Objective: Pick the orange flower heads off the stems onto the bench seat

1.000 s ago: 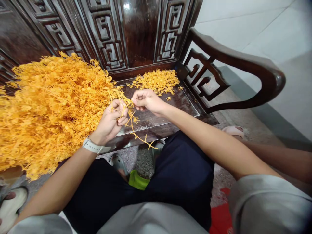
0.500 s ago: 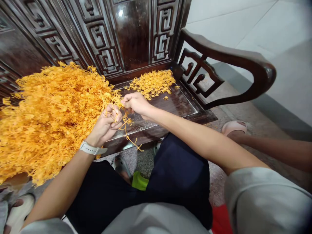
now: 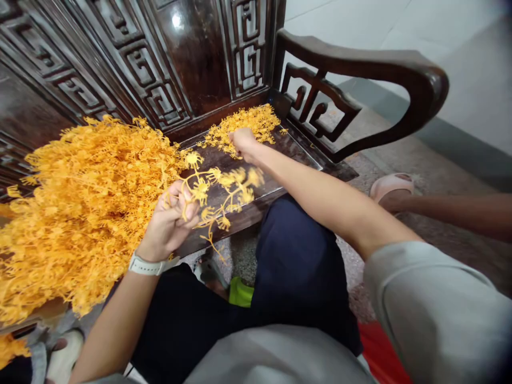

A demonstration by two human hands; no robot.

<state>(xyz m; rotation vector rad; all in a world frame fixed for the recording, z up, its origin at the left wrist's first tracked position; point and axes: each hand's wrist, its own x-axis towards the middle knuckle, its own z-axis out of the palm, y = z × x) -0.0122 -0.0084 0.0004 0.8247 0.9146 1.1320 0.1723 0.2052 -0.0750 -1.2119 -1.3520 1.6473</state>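
My left hand [image 3: 172, 218] is closed around the stem of a yellow plastic flower sprig [image 3: 200, 189]. Its thin branches, tipped with spiky little blossoms, stick out to the right and blur at the far end. My right hand [image 3: 245, 145] is at the front edge of a small pile of loose yellow blossoms [image 3: 256, 117], fingers curled; whatever they may hold is hidden. A large heap of yellow sprigs [image 3: 92, 197] rises just left of my left hand. Both piles rest on a dark wooden bench [image 3: 294, 149].
A carved backrest [image 3: 200, 53] runs behind the piles, and a curved armrest [image 3: 360, 48] closes the bench's right end. Another person's foot in a pink sandal [image 3: 394, 186] is on the floor at right. Something bright green [image 3: 241, 292] lies below, between my legs.
My right hand has left the sprig beside my left hand and moved away to the small pile. The sprig stays in my left hand, its branches now spread rightward. The view has shifted slightly.
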